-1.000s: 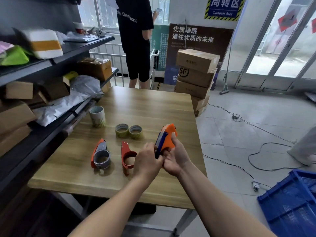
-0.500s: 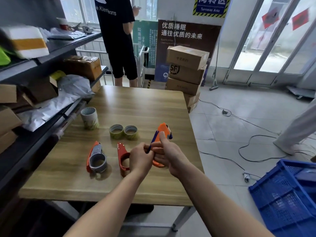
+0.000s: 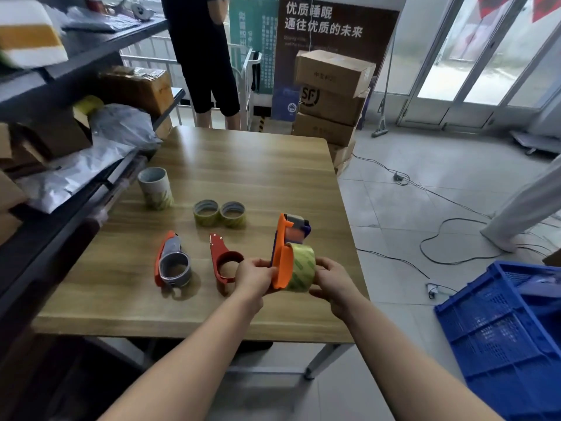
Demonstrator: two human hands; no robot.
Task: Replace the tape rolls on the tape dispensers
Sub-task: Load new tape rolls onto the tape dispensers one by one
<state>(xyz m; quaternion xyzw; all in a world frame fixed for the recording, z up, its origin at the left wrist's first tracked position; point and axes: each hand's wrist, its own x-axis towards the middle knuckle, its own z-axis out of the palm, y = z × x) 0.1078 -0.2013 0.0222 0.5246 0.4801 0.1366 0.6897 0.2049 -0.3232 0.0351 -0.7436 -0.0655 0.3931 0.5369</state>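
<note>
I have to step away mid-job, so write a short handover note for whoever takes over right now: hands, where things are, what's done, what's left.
Left hand grips the orange dispenser, held above the table's near edge.
Right hand holds the clear tape roll seated in it.
On the table: an orange dispenser with a grey core, an empty red dispenser, two small tape rolls and a tall cardboard core.
Done: a roll sits in the held dispenser.
Left: I cannot tell whether the tape is threaded; the other two dispensers look unfinished.
</note>
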